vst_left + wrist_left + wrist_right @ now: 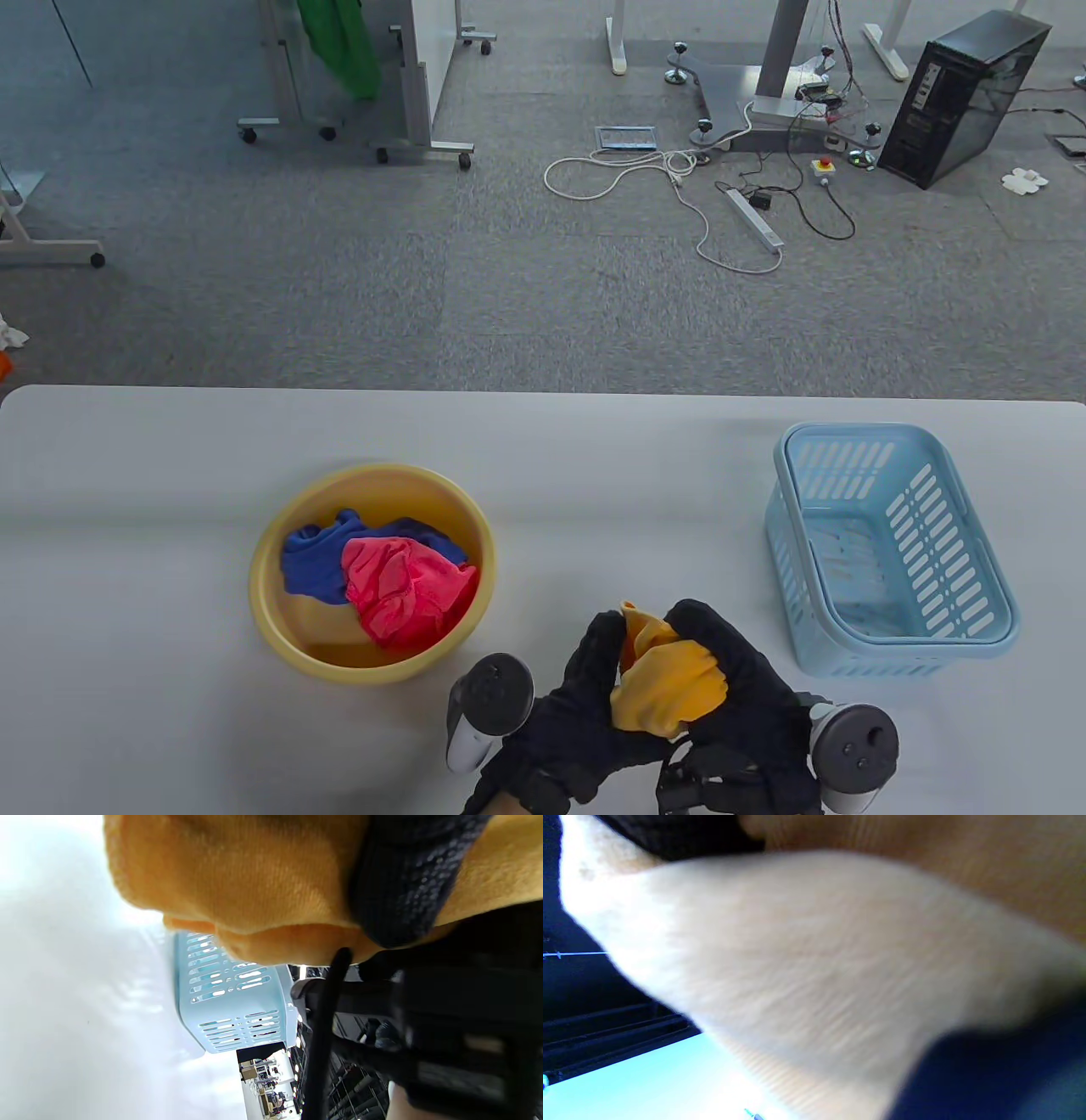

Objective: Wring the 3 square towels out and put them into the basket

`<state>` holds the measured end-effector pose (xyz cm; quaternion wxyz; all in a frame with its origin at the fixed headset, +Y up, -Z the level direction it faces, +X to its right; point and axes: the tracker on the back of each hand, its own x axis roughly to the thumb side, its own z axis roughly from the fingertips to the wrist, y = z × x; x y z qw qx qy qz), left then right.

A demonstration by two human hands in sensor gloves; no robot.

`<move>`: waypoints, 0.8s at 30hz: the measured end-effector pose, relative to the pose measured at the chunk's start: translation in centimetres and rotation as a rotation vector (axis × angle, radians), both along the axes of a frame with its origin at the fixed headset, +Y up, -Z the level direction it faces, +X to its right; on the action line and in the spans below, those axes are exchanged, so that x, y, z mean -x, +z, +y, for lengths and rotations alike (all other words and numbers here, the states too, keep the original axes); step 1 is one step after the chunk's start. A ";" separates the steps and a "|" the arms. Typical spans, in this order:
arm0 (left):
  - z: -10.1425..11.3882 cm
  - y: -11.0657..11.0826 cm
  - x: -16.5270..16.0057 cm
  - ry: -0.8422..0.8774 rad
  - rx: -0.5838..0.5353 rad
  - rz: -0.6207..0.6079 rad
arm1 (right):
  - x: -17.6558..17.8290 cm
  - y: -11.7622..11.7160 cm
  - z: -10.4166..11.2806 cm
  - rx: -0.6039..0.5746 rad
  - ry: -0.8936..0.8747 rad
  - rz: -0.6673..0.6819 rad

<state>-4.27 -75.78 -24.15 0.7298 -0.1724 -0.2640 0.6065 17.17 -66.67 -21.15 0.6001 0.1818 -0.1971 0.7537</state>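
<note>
Grey carpet lies beyond the white tabletop (170,475), where a blue basket (891,552) sits right, a yellow basin (371,573) holds blue (310,569) and pink (399,590) towels, and – nearest – left hand (577,722) and right hand (747,696) both grip a yellow towel (666,683).

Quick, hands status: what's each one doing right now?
Left hand: closed, grips the yellow towel.
Right hand: closed, grips the same yellow towel from the other side.
</note>
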 end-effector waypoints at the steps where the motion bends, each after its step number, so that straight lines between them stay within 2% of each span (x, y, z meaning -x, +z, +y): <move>1: -0.2 0.0 0.0 0.013 0.035 0.013 | 0.2 0.0 -0.1 0.002 -0.009 0.004; 6: -0.6 -0.1 -0.3 0.111 0.066 -0.053 | 1.1 -0.3 -0.4 0.018 -0.016 0.102; 9: -0.4 0.0 -0.6 0.165 0.121 -0.071 | 1.2 -0.3 -0.4 0.020 -0.043 0.123; 12: -0.1 -0.1 -0.6 0.124 0.084 -0.045 | 1.1 -0.3 -0.3 0.023 -0.050 0.126; 17: 0.0 -0.2 0.0 -0.082 -0.001 0.041 | 0.7 0.1 -0.2 0.012 0.025 0.029; 21: 0.4 -0.2 0.8 -0.118 -0.059 0.167 | -0.4 0.3 0.3 0.017 0.045 -0.038; 24: 0.2 -0.3 1.3 -0.101 -0.081 0.189 | -0.9 0.4 0.4 0.034 0.058 -0.103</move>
